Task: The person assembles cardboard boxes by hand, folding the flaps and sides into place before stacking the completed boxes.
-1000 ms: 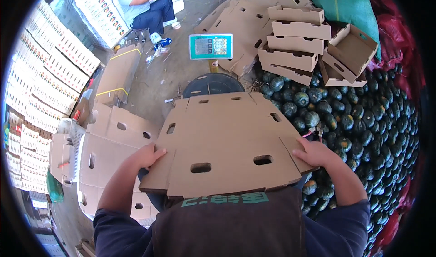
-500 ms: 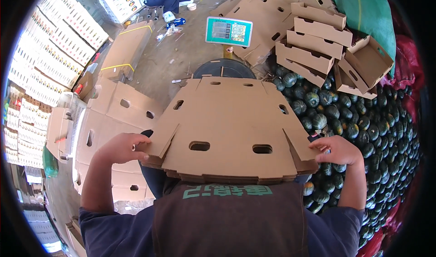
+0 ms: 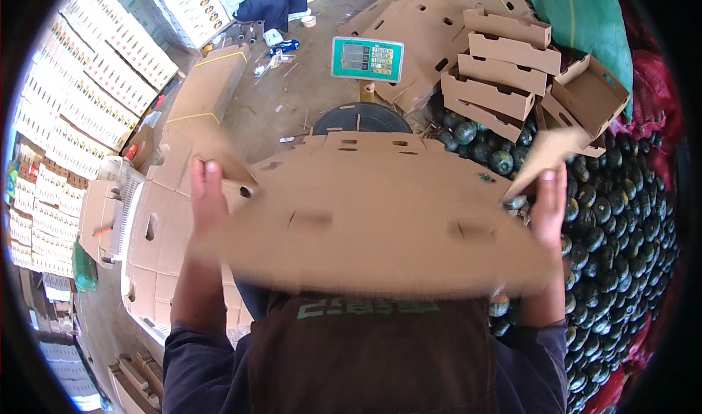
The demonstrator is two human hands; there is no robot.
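A flat cardboard box blank (image 3: 387, 202) with hand slots lies before me, its near edge smeared by motion and risen over the sheets below. My left hand (image 3: 208, 195) grips its left side, where a folded-up flap (image 3: 230, 158) tilts inward above the fingers. On the other side my right hand (image 3: 548, 206) holds the right flap (image 3: 541, 158), which also stands up, blurred. Both hands have thumb and fingertips pointing up at the blank's edges. Behind the far edge of the blank sits a dark round tub-like thing (image 3: 362, 114), partly covered.
A green-faced scale display (image 3: 367, 59) stands ahead. Many dark green pumpkins (image 3: 585, 217) are heaped at right, below folded cardboard trays (image 3: 504, 74). More flat blanks (image 3: 161, 231) lie at left beside printed box stacks (image 3: 95, 63). A seated person (image 3: 270, 1) is far off.
Both hands have moved up and away from me with the blank's sides. The side flaps have swung upright, and the near edge has lifted and widened in view.
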